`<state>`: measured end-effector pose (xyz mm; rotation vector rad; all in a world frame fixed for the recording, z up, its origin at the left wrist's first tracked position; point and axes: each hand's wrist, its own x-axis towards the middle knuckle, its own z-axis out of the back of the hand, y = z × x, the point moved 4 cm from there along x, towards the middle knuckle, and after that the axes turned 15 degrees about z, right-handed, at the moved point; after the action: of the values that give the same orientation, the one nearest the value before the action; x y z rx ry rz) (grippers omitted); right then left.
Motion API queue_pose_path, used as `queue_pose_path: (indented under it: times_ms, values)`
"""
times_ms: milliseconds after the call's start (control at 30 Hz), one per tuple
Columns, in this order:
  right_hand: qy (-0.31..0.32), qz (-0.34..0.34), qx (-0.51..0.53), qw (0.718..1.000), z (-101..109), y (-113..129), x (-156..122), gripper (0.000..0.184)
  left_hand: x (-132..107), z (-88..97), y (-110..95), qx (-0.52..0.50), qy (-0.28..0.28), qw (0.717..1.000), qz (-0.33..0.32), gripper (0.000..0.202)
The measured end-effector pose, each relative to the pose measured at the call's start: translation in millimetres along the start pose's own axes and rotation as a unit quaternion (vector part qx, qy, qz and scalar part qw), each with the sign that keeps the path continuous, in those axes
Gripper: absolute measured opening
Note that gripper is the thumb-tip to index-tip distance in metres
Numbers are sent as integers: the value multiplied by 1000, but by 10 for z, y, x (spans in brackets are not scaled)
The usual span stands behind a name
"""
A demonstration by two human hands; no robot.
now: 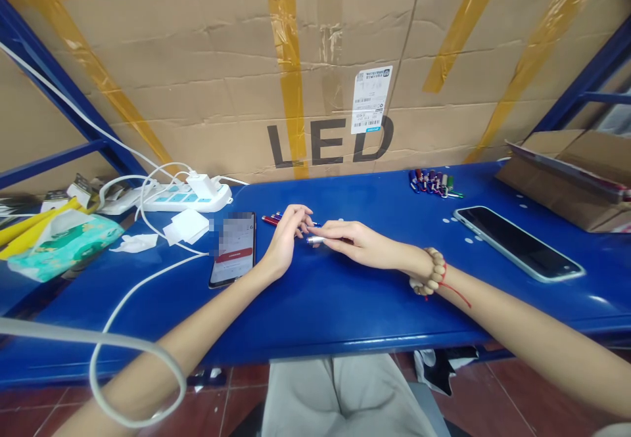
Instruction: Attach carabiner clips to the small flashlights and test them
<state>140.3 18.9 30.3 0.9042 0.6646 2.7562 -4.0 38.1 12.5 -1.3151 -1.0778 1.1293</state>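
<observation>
Both my hands meet at the middle of the blue table [320, 299]. My right hand [352, 241] is closed around a small silver cylindrical piece [315, 240] whose tip points left. My left hand [288, 238] has its fingers curled over the tip of that piece and touches it; whether it grips anything is unclear. Just behind my left hand lie a few small red and blue cylinders [272, 219]. A wooden bead bracelet [430, 273] with a red string circles my right wrist.
A lit phone [233, 250] lies left of my hands, a dark phone [517, 242] to the right. A pile of small coloured cylinders [434, 183] sits at the back. A power strip [185, 196], white cables, tissue pack [62, 243] and cardboard box [572, 174] border the table.
</observation>
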Motion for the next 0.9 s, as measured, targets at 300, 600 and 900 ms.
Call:
queue_pose_path:
  times_ms: [300, 600, 900]
  values:
    - [-13, -4, -32, 999, -5, 25, 10, 37, -31, -50, -16, -28, 57, 998, 18, 26]
    - [3, 2, -35, 999, -32, -33, -28, 41, -27, -25, -31, -48, 29, 998, 20, 27]
    - [0, 17, -43, 999, -13, -3, -16, 39, -17, -24, -19, -50, 25, 998, 25, 28]
